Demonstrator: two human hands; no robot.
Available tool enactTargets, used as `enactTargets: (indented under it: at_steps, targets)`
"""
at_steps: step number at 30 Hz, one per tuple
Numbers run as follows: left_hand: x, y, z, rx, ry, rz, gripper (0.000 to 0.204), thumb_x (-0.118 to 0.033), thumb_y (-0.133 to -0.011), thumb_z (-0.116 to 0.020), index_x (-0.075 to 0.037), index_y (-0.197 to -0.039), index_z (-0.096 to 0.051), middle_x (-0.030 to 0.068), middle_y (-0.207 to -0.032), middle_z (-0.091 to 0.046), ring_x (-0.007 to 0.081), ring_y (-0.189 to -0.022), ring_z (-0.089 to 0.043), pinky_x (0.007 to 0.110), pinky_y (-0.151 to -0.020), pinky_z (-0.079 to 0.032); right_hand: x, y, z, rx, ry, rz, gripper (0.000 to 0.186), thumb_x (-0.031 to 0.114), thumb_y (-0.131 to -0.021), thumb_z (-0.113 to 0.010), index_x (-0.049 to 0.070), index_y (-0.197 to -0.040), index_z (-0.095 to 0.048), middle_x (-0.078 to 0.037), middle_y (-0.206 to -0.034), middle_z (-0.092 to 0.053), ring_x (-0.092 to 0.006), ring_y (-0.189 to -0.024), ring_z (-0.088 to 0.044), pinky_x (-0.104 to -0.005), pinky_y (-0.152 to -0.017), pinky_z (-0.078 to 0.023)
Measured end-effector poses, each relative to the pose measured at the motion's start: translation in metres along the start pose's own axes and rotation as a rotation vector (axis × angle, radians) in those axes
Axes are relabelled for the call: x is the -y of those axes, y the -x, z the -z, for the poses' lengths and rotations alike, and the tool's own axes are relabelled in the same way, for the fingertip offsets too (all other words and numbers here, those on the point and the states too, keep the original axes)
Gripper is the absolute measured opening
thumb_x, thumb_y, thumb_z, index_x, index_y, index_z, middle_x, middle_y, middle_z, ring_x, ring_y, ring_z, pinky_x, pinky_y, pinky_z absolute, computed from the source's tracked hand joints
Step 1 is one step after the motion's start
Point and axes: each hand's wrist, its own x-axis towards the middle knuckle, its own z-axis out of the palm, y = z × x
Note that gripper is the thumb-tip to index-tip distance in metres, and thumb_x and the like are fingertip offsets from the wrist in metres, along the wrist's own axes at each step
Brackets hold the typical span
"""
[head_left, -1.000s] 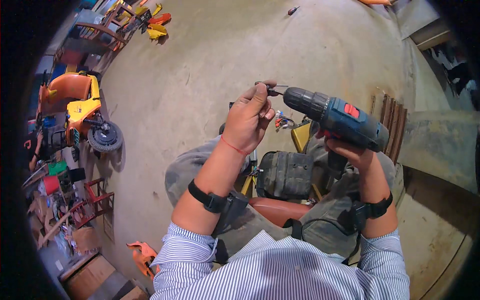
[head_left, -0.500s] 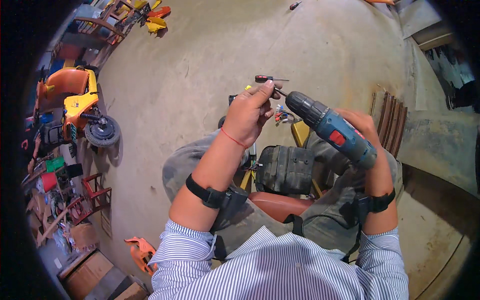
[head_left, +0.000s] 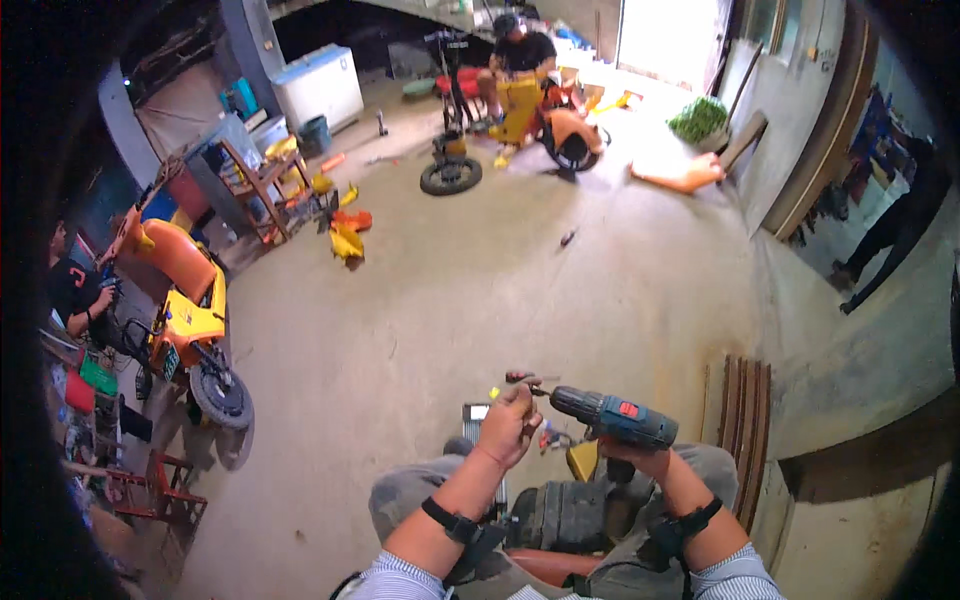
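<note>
My right hand (head_left: 640,458) is closed round the grip of a blue and black cordless drill (head_left: 625,418), which points left. At the drill's chuck, the fingertips of my left hand (head_left: 508,430) are pinched together on the dark bit (head_left: 541,391). Just beyond those fingers a screwdriver with a red and black handle (head_left: 518,377) lies on the floor. Below the drill, between my knees, sits a dark, dusty box-like part (head_left: 560,515). Loose wire connectors (head_left: 549,437) and a yellow frame piece (head_left: 582,461) show beside it.
An orange and yellow scooter (head_left: 190,318) stands at the left beside a seated person. Farther off, another person sits behind a partly dismantled scooter (head_left: 525,110). Brown metal strips (head_left: 745,430) lie at my right. A small tool (head_left: 568,239) and yellow-orange panels (head_left: 348,238) lie on the floor.
The view has tilted up, bringing the far room and people into sight. The drill has swung to nearly level, pointing left. My left fingers stay at its bit.
</note>
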Motion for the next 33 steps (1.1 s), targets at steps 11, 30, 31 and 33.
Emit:
enactTargets:
  at_steps: [11,30,31,33]
  targets:
    - [-0.006,0.013,-0.006,0.127,-0.212,-0.288,0.031,-0.031,-0.089,-0.056,-0.003,-0.102,-0.061,-0.0025,-0.065,-0.049,0.0060,-0.056,-0.041,0.020,-0.050,-0.033,0.035,0.014,-0.022,0.051,-0.881,-0.453,0.039,0.017,-0.067,-0.056,-0.004,-0.101,-0.053,-0.011,-0.082,-0.061,-0.0180,-0.062,-0.058,-0.0355,-0.068,-0.050]
    - [0.044,0.023,-0.033,0.091,0.291,0.048,0.021,-0.026,-0.094,-0.045,-0.007,-0.097,-0.052,-0.0017,-0.066,-0.040,0.0082,-0.050,-0.032,0.023,-0.050,-0.033,0.103,0.056,-0.042,-0.296,-0.536,-0.518,0.030,0.023,-0.081,-0.054,-0.001,-0.099,-0.056,-0.010,-0.085,-0.065,-0.0138,-0.061,-0.060,-0.0283,-0.057,-0.051]
    - [0.065,0.022,-0.026,0.028,0.362,0.118,0.020,-0.026,-0.094,-0.045,-0.007,-0.093,-0.052,-0.0017,-0.066,-0.040,0.0083,-0.050,-0.032,0.024,-0.050,-0.033,0.099,0.057,-0.043,-0.332,-0.471,-0.578,0.029,0.022,-0.081,-0.054,-0.001,-0.098,-0.057,-0.009,-0.085,-0.065,-0.0136,-0.061,-0.059,-0.0279,-0.057,-0.051]
    - [0.095,0.028,-0.025,-0.103,0.472,0.213,0.019,-0.025,-0.095,-0.045,-0.008,-0.089,-0.050,-0.0016,-0.066,-0.039,0.0085,-0.050,-0.032,0.025,-0.050,-0.033,0.095,0.064,-0.043,-0.379,-0.378,-0.691,0.027,0.021,-0.080,-0.055,-0.001,-0.096,-0.059,-0.008,-0.085,-0.065,-0.0133,-0.060,-0.059,-0.0272,-0.057,-0.050]
